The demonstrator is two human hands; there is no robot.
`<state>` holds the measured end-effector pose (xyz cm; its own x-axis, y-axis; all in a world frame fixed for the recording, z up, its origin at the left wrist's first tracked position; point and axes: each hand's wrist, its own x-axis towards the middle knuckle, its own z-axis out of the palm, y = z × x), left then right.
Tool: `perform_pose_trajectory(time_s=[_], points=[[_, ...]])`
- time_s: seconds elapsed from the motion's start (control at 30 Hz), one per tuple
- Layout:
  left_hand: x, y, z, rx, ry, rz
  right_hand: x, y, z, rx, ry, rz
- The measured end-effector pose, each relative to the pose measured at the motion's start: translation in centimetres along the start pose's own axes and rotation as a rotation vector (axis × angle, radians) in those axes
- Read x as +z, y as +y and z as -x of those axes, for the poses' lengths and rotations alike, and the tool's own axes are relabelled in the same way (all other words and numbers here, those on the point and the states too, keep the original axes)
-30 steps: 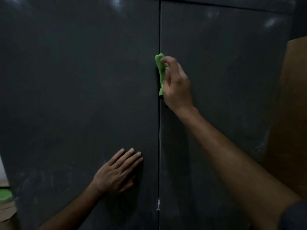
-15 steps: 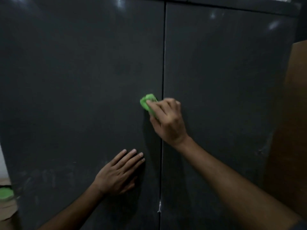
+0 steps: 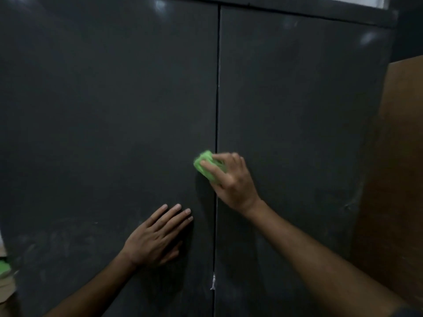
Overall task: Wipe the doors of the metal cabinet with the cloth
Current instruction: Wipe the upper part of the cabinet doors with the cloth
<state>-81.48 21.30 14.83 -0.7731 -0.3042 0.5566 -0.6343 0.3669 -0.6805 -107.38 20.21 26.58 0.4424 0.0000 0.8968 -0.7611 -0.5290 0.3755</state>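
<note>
Right hand grips a bunched green cloth, fingers curled over the wad and pressing it against the metal cabinet. The cloth sits at mid-height, straddling the vertical seam where the left door meets the right door; most of the wad shows on the left door's edge. Likely reason: the seam edge collects dirt, and bunching gives a firm pad for pressure. Left hand lies flat on the left door below the cloth, fingers straight and slightly spread, holding nothing; judged to be bracing the door so it does not flex or rattle under wiping. Pale smudges remain low on the left door, so the lower area looks unwiped. A small whitish fleck hangs at the seam lower down; its nature is unclear. Cloth outline is motion-blurred. Cabinet handles are not visible. A brown panel at right and a green object at lower left are cut off.
</note>
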Motion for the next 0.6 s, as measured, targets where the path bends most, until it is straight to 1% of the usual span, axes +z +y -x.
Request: perform_pose_trajectory(time_s=[0.03,0.07,0.1,0.17,0.2,0.27,0.3,0.33,0.37,0.4,0.47,0.5,0.53,0.57,0.6], points=[[-0.1,0.0,0.0,-0.005,-0.008,0.002,-0.2,0.7,2.1,0.005,-0.012,0.019],[-0.1,0.0,-0.1,-0.011,0.001,0.007,-0.5,1.6,3.8,0.048,-0.012,0.042],[-0.1,0.0,-0.1,-0.017,0.018,0.013,-1.0,2.7,5.3,0.130,0.011,0.071],[0.1,0.1,-0.1,-0.022,0.036,0.017,-2.4,4.9,7.5,0.403,0.121,0.115],[0.2,0.2,-0.1,-0.022,0.039,0.011,-3.0,5.9,7.8,0.579,0.204,0.110],[0.5,0.3,-0.1,-0.022,0.045,0.004,-3.2,6.7,6.9,0.925,0.425,0.022],[0.5,0.4,-0.1,-0.023,0.047,0.002,-2.7,6.3,5.9,1.043,0.516,-0.039],[0.5,0.4,-0.1,-0.025,0.047,-0.001,-1.9,5.1,5.0,1.069,0.556,-0.076],[0.4,0.4,-0.1,-0.031,0.046,-0.003,-1.0,3.3,4.7,1.005,0.515,-0.090],[0.2,0.5,-0.1,-0.039,0.044,-0.002,-0.2,1.1,5.1,0.866,0.403,-0.102],[-0.3,0.9,-0.5,-0.072,0.054,0.028,0.7,-2.4,8.3,0.518,0.100,-0.031],[-0.5,1.3,-0.8,-0.096,0.071,0.055,0.7,-2.6,10.5,0.386,-0.006,0.019],[-0.7,1.7,-1.1,-0.114,0.087,0.083,0.3,-1.7,12.6,0.326,-0.053,0.062],[-1.0,2.0,-1.5,-0.121,0.099,0.108,-0.4,-0.2,14.2,0.337,-0.046,0.102],[-1.3,2.3,-2.0,-0.114,0.106,0.129,-1.2,1.6,15.3,0.406,-0.004,0.159]])
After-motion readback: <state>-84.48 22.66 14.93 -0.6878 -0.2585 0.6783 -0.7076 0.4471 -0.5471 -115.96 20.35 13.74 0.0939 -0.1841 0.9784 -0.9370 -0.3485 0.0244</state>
